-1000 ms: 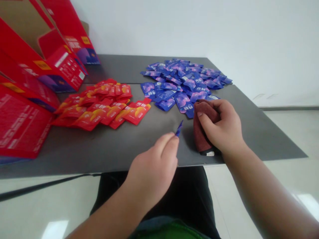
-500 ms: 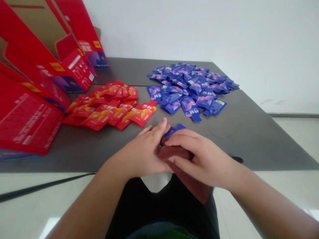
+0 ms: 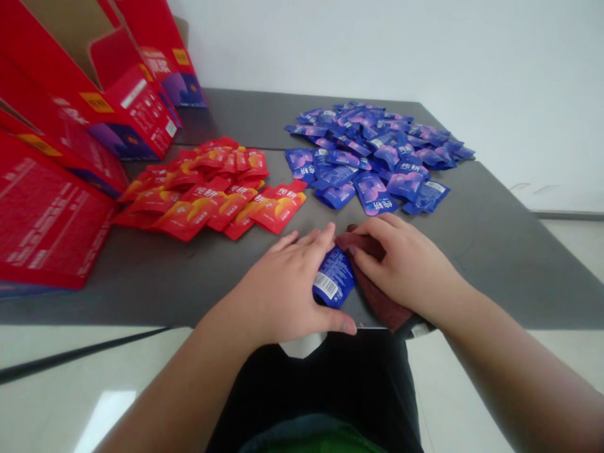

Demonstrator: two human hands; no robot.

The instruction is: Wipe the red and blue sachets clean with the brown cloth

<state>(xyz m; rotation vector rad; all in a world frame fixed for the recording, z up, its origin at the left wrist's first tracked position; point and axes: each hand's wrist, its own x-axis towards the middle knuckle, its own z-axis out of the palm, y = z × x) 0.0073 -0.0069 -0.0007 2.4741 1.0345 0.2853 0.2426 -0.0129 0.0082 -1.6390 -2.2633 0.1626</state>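
Observation:
My left hand (image 3: 292, 289) lies spread on the near part of the table, its thumb stretched along the edge. Between its thumb and forefinger a small blue sachet (image 3: 336, 277) lies flat, back side up with a white barcode; its left part is under the hand. Just to the right, my right hand (image 3: 409, 267) pinches a reddish-brown cloth (image 3: 377, 296), which hangs down to the table edge. The upper end of the cloth touches the sachet's top right corner.
A pile of blue sachets (image 3: 372, 148) covers the back right of the grey table (image 3: 509, 264). Red and orange sachets (image 3: 207, 195) lie in a heap at the left. Large red cardboard boxes (image 3: 51, 214) stand along the left side, against a white wall (image 3: 353, 44).
The cloth in my right hand has moved right and off the blue sachet, so its barcode side now shows. My left thumb has spread out. The view has shifted slightly.

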